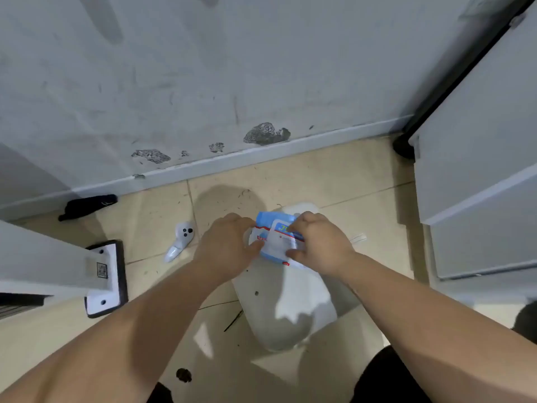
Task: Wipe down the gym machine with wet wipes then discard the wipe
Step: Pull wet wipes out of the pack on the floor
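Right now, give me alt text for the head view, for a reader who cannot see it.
Both hands hold a blue-and-white wet wipe pack over a tiled floor: the left hand grips its edge, the right hand pinches its top flap. A white controller and a dark cloth lie by a scuffed grey wall.

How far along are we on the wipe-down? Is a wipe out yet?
Early stage. Done: nothing visible; no loose wipe shows. In hand: the left hand grips the wipes pack at its left edge while the right hand pinches its white flap, over a white surface. Left: pull a wipe, wipe the machine, discard it.
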The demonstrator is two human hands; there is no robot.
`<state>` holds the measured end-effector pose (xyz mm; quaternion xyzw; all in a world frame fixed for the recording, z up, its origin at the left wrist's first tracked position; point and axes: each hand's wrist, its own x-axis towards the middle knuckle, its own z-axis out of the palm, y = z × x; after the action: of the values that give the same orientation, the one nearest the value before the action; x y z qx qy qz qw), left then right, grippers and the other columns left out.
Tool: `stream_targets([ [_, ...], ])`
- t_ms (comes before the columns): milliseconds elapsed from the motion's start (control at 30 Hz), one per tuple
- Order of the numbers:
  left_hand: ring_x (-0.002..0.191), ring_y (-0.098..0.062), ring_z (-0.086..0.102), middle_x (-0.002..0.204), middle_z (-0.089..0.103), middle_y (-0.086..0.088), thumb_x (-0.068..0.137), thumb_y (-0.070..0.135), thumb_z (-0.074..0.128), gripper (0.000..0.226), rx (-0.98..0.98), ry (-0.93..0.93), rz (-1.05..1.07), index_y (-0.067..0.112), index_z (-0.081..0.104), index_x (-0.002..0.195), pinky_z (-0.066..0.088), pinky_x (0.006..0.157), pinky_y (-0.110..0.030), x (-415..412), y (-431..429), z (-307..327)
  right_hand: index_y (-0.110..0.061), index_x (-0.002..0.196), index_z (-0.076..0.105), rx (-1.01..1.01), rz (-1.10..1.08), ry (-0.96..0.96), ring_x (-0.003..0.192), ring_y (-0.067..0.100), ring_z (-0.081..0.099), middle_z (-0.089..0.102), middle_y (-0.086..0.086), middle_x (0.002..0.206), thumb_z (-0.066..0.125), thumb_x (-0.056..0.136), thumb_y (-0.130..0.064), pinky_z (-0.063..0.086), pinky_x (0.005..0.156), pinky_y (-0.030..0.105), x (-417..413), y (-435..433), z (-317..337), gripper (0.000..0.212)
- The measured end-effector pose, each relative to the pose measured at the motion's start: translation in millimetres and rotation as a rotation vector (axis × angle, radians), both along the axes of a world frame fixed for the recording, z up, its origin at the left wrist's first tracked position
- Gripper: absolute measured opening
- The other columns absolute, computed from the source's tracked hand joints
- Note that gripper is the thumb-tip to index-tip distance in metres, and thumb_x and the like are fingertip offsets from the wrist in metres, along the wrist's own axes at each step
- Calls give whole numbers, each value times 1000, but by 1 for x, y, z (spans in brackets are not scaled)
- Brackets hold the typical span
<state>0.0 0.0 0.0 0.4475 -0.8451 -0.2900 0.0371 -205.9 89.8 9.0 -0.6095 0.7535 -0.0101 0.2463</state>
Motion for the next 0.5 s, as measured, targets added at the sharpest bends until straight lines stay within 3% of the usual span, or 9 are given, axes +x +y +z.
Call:
stream_targets([
  [167, 101, -21, 57, 104, 59, 4, 81, 51, 68, 41, -43, -5, 11, 26, 70, 113, 50, 87, -42, -19, -4, -27, -19, 122, 67, -127, 25, 48, 102, 30, 53, 57, 3, 111, 78, 75, -37, 51, 78, 39, 4, -13, -18, 52],
  [333, 93, -24, 58, 96, 61, 4, 66, 64, 55, 56, -100, 25, 55, 24, 75, 99, 51, 77, -42, -17, 3, -42, -22, 105, 75, -177, 40, 48, 90, 28, 57, 65, 2, 98, 77, 73, -37, 50, 72, 37, -4, -9, -19, 36],
  [433, 97, -26, 57, 102, 61, 2, 70, 55, 75, 50, -148, -1, 28, 22, 70, 108, 49, 79, -41, -23, 0, -44, -25, 92, 77, -148, 68, 27, 81, 26, 61, 70, -2, 88, 74, 74, -42, 49, 69, 35, -14, -13, -12, 25],
  [500, 102, -25, 55, 110, 59, 2, 70, 50, 81, 57, -164, -13, 30, 24, 65, 119, 47, 80, -39, -26, -3, -43, -26, 77, 71, -155, 36, 23, 74, 28, 62, 70, -2, 77, 60, 70, -44, 50, 65, 35, -21, -16, -10, 22],
])
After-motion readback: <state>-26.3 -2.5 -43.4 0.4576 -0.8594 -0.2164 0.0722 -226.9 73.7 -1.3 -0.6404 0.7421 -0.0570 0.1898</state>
